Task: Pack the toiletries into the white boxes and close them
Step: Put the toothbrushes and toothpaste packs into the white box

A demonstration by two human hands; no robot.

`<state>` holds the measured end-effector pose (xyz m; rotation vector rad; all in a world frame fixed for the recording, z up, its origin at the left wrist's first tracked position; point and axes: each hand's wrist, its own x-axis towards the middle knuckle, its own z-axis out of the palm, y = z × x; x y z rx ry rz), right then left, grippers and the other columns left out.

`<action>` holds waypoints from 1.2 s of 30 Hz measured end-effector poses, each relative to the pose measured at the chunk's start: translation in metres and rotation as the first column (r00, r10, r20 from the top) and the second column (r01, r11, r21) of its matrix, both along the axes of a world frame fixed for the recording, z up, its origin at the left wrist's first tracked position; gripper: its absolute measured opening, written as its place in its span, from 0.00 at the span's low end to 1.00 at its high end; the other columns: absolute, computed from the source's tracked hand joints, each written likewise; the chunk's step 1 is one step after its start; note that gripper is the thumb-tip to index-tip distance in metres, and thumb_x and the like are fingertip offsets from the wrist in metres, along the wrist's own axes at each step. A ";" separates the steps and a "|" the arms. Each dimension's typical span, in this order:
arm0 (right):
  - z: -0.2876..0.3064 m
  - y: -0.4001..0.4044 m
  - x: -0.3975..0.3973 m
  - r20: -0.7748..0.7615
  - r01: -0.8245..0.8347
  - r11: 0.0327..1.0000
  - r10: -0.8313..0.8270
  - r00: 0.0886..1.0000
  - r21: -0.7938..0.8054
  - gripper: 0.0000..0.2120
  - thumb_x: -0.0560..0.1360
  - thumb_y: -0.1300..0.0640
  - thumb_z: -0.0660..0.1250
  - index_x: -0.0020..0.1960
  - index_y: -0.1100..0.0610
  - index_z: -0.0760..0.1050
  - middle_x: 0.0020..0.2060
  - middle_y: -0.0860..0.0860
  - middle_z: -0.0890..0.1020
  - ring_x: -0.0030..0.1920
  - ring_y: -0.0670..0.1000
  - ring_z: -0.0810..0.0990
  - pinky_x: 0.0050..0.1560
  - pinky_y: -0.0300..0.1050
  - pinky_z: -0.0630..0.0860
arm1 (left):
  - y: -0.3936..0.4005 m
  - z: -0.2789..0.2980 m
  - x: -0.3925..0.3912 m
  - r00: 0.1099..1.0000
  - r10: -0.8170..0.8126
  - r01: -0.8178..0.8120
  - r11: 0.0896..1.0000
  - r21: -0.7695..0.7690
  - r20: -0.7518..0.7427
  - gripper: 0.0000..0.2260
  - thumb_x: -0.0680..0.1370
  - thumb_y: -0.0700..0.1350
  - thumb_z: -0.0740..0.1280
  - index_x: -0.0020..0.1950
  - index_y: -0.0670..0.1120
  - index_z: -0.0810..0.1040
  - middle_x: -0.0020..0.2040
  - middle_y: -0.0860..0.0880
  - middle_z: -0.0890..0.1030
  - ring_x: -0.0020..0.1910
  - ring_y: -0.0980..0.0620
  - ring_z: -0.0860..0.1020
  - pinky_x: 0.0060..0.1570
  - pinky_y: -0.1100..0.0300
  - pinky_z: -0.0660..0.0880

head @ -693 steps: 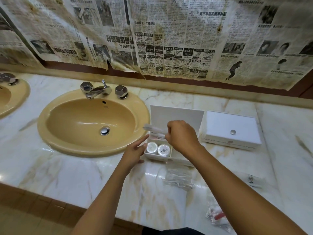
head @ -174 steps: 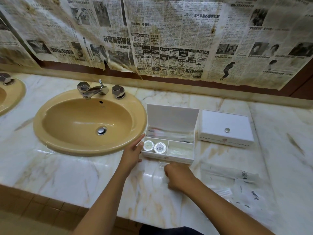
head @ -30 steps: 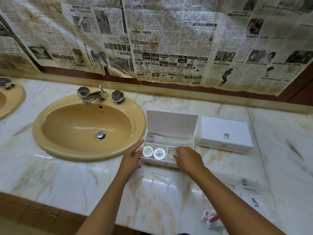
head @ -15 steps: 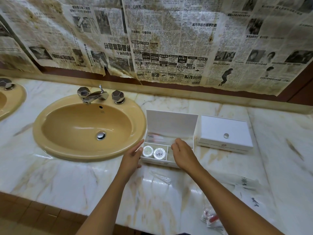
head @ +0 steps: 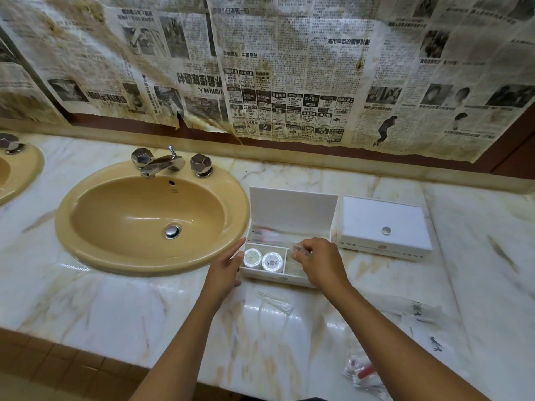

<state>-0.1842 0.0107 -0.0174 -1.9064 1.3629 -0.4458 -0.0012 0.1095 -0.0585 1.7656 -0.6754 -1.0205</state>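
The open white box [head: 289,227] sits on the marble counter [head: 115,308] right of the sink [head: 150,215], two round jars [head: 263,259] in its front-left compartment. The left hand [head: 225,270] steadies its side with straight fingers. The right hand [head: 318,261], raised slightly since half a second ago, pinches a clear packet [head: 298,246] over the front-right compartment.

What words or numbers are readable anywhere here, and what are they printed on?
"高市早苗的圖謀計劃": headline on the newspaper sheets covering the wall.
"中國受益": smaller heading on the same sheets.
"RM299": in the classified advertisements, lower middle.
"4000+": also in those advertisements.
Remaining newsprint: too small or blurred to read.
Round tins in the open white box: crest only, lettering illegible.
Closed white box: front emblem unreadable.
Clear packets on the counter: printed marks, unreadable.
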 end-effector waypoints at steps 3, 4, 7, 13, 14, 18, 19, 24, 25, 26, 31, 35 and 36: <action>-0.001 -0.001 -0.001 -0.064 -0.021 1.000 0.021 0.998 -0.006 0.09 0.75 0.54 0.69 0.44 0.61 0.82 0.36 0.53 0.81 0.42 0.55 0.79 0.42 0.48 0.75 | 0.000 0.000 0.000 1.000 0.000 0.000 1.000 0.006 0.006 0.13 0.81 0.49 0.61 0.57 0.70 0.74 0.40 0.51 0.71 0.43 0.53 0.72 0.47 0.52 0.79; -0.002 -0.001 -0.001 -0.085 -0.022 1.000 0.022 0.996 -0.007 0.07 0.76 0.55 0.69 0.46 0.58 0.83 0.34 0.46 0.78 0.42 0.52 0.78 0.41 0.45 0.73 | 0.000 0.000 0.000 1.000 -0.002 0.002 1.000 0.008 0.006 0.13 0.81 0.49 0.61 0.56 0.70 0.74 0.41 0.51 0.71 0.43 0.53 0.72 0.47 0.51 0.79; -0.004 -0.001 0.000 -0.177 -0.055 0.998 0.049 0.983 -0.031 0.07 0.77 0.55 0.67 0.51 0.52 0.82 0.34 0.39 0.72 0.48 0.50 0.78 0.37 0.36 0.65 | 0.000 0.000 -0.001 1.000 -0.005 0.005 1.000 0.009 0.002 0.14 0.81 0.49 0.61 0.56 0.71 0.74 0.44 0.51 0.72 0.44 0.52 0.72 0.46 0.52 0.79; -0.004 0.002 -0.001 -0.437 -0.203 0.979 0.182 0.881 -0.002 0.10 0.75 0.63 0.61 0.45 0.53 0.79 0.48 0.53 0.80 0.50 0.58 0.78 0.45 0.43 0.70 | 0.000 0.002 -0.001 1.000 0.001 -0.001 1.000 0.010 -0.012 0.13 0.81 0.50 0.61 0.56 0.71 0.73 0.48 0.54 0.75 0.47 0.51 0.73 0.47 0.52 0.79; -0.004 0.003 0.000 -0.468 -0.221 0.975 0.196 0.862 0.000 0.10 0.75 0.64 0.60 0.38 0.53 0.74 0.42 0.53 0.77 0.45 0.59 0.76 0.41 0.43 0.68 | -0.001 0.002 -0.001 1.000 0.002 -0.002 1.000 0.010 -0.013 0.13 0.81 0.50 0.61 0.56 0.71 0.73 0.47 0.54 0.75 0.47 0.52 0.73 0.47 0.51 0.79; -0.007 0.004 -0.001 -0.480 -0.241 0.971 0.204 0.853 -0.015 0.15 0.77 0.61 0.58 0.32 0.54 0.61 0.33 0.50 0.68 0.40 0.58 0.70 0.32 0.42 0.61 | -0.001 0.001 0.000 1.000 0.005 -0.005 1.000 0.015 -0.006 0.14 0.81 0.49 0.61 0.56 0.71 0.74 0.41 0.51 0.71 0.43 0.53 0.71 0.47 0.52 0.79; -0.006 0.003 -0.001 -0.467 -0.233 0.972 0.195 0.862 -0.024 0.14 0.78 0.60 0.57 0.34 0.54 0.63 0.35 0.51 0.69 0.40 0.58 0.71 0.34 0.43 0.63 | -0.001 0.001 0.000 1.000 0.004 -0.004 1.000 0.018 -0.004 0.14 0.81 0.49 0.61 0.56 0.71 0.74 0.41 0.51 0.71 0.42 0.53 0.71 0.47 0.52 0.79; -0.003 0.003 -0.001 -0.417 -0.208 0.977 0.169 0.893 -0.050 0.13 0.79 0.59 0.56 0.36 0.55 0.67 0.38 0.53 0.75 0.42 0.59 0.74 0.38 0.44 0.65 | 0.000 0.000 0.000 1.000 0.001 0.000 1.000 0.021 -0.001 0.14 0.81 0.49 0.61 0.56 0.71 0.74 0.40 0.50 0.70 0.41 0.53 0.70 0.45 0.53 0.79; -0.002 0.003 -0.001 -0.411 -0.212 0.976 0.176 0.894 -0.042 0.13 0.80 0.57 0.55 0.38 0.55 0.68 0.40 0.54 0.76 0.44 0.59 0.75 0.38 0.44 0.65 | 0.000 0.000 0.000 1.000 0.000 0.000 1.000 0.020 -0.001 0.13 0.81 0.50 0.61 0.56 0.71 0.74 0.41 0.50 0.70 0.41 0.53 0.70 0.45 0.53 0.79; -0.002 0.003 -0.001 -0.398 -0.209 0.977 0.178 0.900 -0.037 0.13 0.81 0.54 0.55 0.39 0.54 0.68 0.42 0.54 0.78 0.46 0.58 0.76 0.39 0.44 0.66 | 0.000 0.001 0.000 1.000 0.001 -0.001 1.000 0.019 -0.002 0.13 0.81 0.50 0.61 0.56 0.71 0.74 0.42 0.50 0.71 0.42 0.53 0.71 0.46 0.53 0.79; 0.006 0.003 0.006 -0.262 -0.132 0.991 0.132 0.956 0.018 0.16 0.82 0.44 0.50 0.42 0.52 0.65 0.40 0.52 0.79 0.45 0.56 0.76 0.38 0.46 0.67 | 0.000 0.002 0.000 1.000 0.004 -0.004 1.000 0.018 -0.002 0.13 0.81 0.50 0.61 0.56 0.70 0.74 0.44 0.52 0.74 0.45 0.53 0.73 0.48 0.51 0.79; 0.017 0.003 0.008 -0.081 -0.066 0.978 0.083 0.993 0.199 0.17 0.80 0.52 0.50 0.49 0.63 0.72 0.44 0.57 0.78 0.47 0.57 0.75 0.46 0.48 0.70 | 0.000 0.002 -0.001 1.000 0.005 -0.005 1.000 0.021 0.000 0.13 0.81 0.49 0.61 0.57 0.69 0.73 0.42 0.51 0.72 0.43 0.52 0.72 0.48 0.50 0.79; 0.019 0.003 0.008 -0.053 -0.063 0.972 0.077 0.996 0.228 0.18 0.80 0.54 0.50 0.51 0.65 0.73 0.47 0.57 0.78 0.51 0.57 0.75 0.49 0.49 0.70 | 0.000 0.003 -0.001 1.000 0.002 -0.002 1.000 0.020 0.003 0.13 0.81 0.49 0.61 0.57 0.69 0.73 0.42 0.50 0.71 0.43 0.52 0.71 0.48 0.51 0.79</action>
